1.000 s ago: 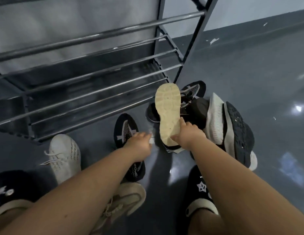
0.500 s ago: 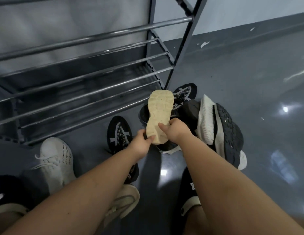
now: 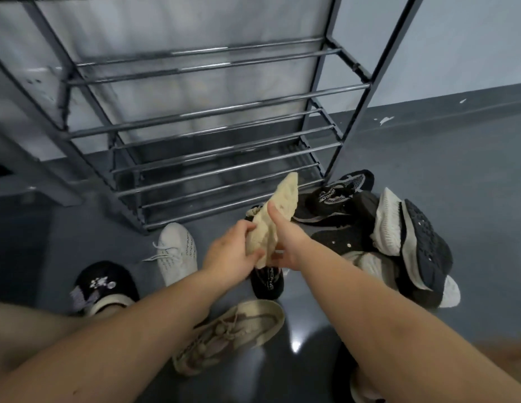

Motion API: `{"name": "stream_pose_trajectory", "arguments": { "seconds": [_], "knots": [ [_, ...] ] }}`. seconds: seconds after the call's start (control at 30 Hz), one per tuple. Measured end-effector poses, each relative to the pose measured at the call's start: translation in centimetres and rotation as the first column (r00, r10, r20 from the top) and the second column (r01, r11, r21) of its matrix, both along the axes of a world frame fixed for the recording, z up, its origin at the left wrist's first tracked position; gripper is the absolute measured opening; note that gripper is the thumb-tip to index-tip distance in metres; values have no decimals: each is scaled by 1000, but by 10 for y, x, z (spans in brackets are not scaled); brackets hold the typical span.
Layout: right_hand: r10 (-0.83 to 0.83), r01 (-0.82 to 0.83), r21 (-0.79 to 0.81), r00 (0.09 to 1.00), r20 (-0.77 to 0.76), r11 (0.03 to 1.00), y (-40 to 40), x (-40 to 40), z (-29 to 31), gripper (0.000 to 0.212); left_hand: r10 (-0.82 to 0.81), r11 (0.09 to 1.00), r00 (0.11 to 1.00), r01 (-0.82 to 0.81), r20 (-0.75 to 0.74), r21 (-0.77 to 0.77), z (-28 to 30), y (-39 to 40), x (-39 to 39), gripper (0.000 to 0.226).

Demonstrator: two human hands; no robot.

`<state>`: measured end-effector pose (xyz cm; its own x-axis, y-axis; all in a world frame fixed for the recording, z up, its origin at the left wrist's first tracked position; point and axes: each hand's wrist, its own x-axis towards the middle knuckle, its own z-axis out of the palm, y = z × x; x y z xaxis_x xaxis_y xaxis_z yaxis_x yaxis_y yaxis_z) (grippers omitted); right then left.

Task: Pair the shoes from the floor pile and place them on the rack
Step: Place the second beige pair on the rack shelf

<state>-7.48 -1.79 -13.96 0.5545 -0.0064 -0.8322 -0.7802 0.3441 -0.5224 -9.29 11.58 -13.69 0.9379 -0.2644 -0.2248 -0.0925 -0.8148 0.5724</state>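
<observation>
Hands first, from the head view: our left hand (image 3: 230, 254) and right hand (image 3: 285, 242) each keep a closed grip on the beige shoe (image 3: 271, 225), sole up, above the floor (image 3: 428, 170). We should match it with the beige shoe on the floor (image 3: 233, 335), then seat both across the rack (image 3: 224, 170) bars.

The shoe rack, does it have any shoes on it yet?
Empty as far as can be seen: the rack's visible bars carry nothing. All the shoes lie on the floor, except the beige shoe in the person's hands.
</observation>
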Motion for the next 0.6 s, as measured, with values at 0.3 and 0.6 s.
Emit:
{"name": "stream_pose_trajectory", "arguments": {
  "seconds": [0.3, 0.6],
  "knots": [
    [2, -10, 99, 996, 88, 995, 36, -31, 20, 20, -70, 995, 993, 77, 98, -70, 41, 34, -6, 50],
    [208, -220, 93, 971, 120, 971, 9, -51, 39, 28, -85, 622, 551, -622, -830, -476, 17, 26, -8, 26]
  ]
}}
